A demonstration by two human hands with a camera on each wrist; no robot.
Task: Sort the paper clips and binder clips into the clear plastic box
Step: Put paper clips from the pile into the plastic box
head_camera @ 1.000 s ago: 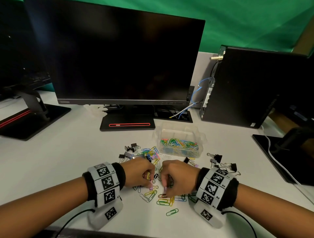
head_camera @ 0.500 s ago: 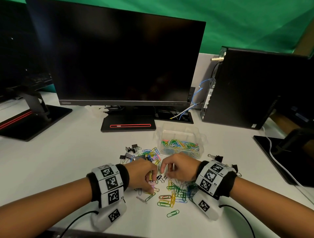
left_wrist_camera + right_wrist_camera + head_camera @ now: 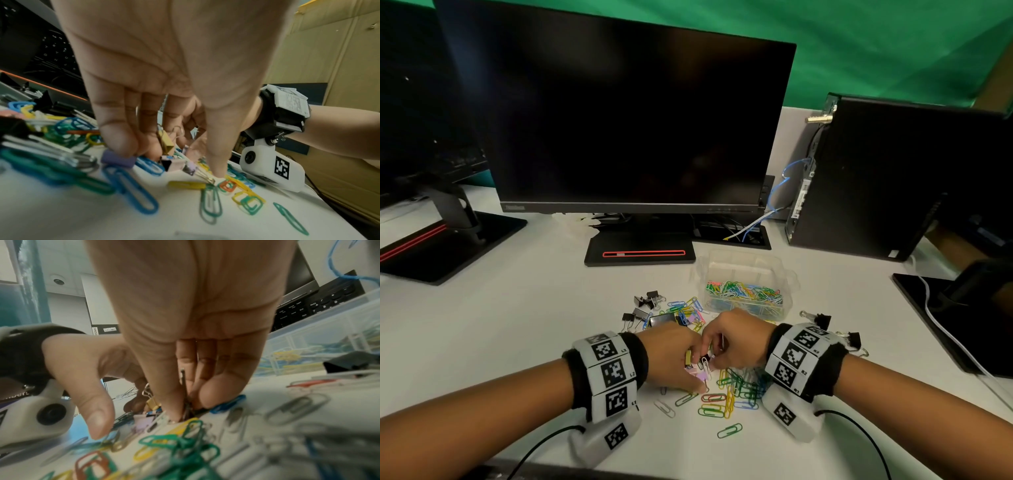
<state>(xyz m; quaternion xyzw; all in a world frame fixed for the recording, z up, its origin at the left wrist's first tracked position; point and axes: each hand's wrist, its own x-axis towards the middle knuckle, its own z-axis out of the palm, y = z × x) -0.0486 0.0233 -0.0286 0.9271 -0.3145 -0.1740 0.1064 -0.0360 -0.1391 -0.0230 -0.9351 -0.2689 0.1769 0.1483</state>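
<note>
My left hand (image 3: 693,371) rests on the table and grips several small coloured binder clips, a gold one (image 3: 689,358) uppermost. The left wrist view shows the curled left hand (image 3: 170,162) around the gold clip (image 3: 165,142), with a purple clip (image 3: 118,158) and a pink clip (image 3: 172,164) below, thumb tip on the table. My right hand (image 3: 710,359) meets it and pinches a small black binder clip (image 3: 187,408) between thumb and fingers (image 3: 211,395). The clear plastic box (image 3: 748,263) stands just beyond, with coloured paper clips (image 3: 743,291) in its near compartment.
Loose coloured paper clips (image 3: 729,390) lie below and between my hands. Black binder clips lie at the left (image 3: 647,299) and right (image 3: 822,320). A monitor base (image 3: 640,251), a computer case (image 3: 887,178) and a white cable (image 3: 955,339) border the area.
My right hand has left the near paper clips and moved away from me to meet the left hand, where it now pinches a clip. The left hand has barely moved.
</note>
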